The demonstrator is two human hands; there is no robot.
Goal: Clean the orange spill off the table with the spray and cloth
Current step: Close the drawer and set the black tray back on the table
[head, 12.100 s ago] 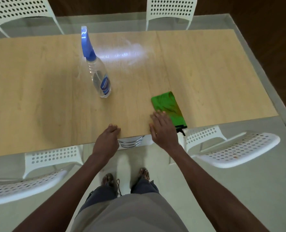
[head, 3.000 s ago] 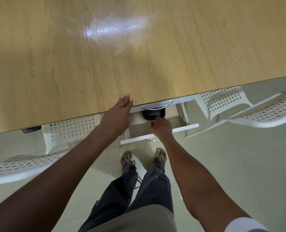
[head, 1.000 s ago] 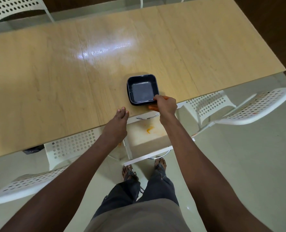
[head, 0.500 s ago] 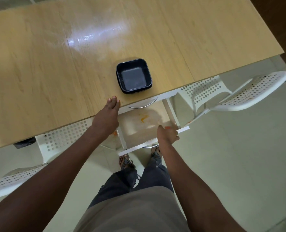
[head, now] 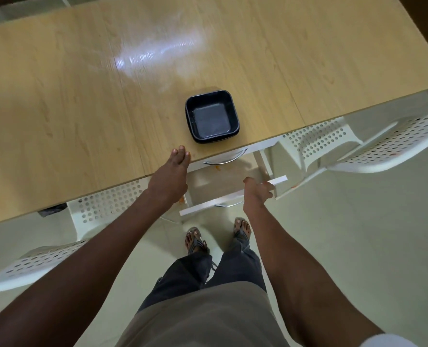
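A long light-wood table (head: 57,101) fills the upper part of the view, its glossy top catching a pale streak of light (head: 157,52). White perforated chairs stand tucked under its near edge (one at the left (head: 57,256), one at the right (head: 383,149)). The floor (head: 358,246) is pale, smooth and slightly reflective.

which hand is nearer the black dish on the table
Left. The left hand rests on the table edge just beside the black dish, to its lower left. The right hand is farther off, below the tabletop, gripping the open drawer's front panel.
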